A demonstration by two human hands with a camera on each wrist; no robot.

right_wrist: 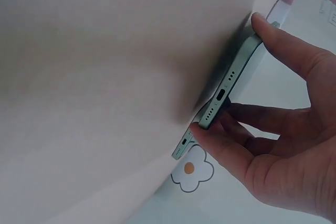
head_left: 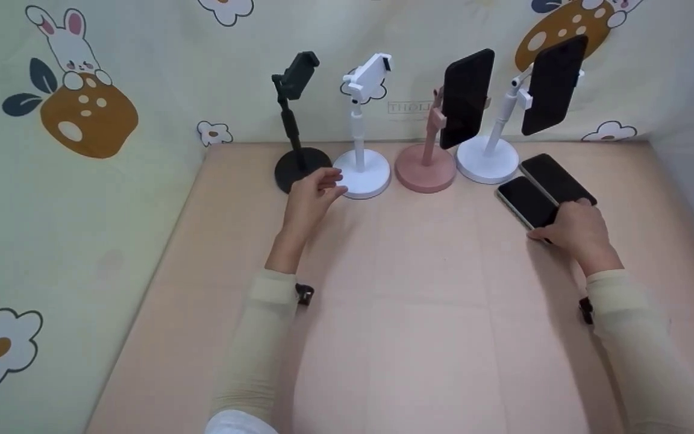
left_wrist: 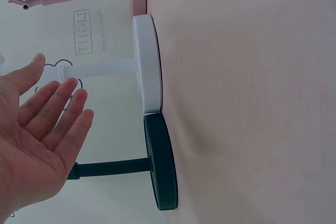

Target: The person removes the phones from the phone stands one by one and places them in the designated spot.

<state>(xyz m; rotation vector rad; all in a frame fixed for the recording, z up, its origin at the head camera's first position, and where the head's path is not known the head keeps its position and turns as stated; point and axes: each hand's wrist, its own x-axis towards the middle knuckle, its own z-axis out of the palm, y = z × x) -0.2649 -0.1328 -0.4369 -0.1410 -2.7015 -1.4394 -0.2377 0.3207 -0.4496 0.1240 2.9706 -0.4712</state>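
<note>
Nearer phone partly hidden by right hand

Looks like a home corner: cartoon-rabbit wall covering meeting a plain pink tabletop

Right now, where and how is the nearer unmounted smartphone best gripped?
I'd probably grip the nearer smartphone across its width near the charging port, from the near side, as the right hand does: it looks slim, its port end faces that way, and the other unmounted smartphone lies alongside.
</note>
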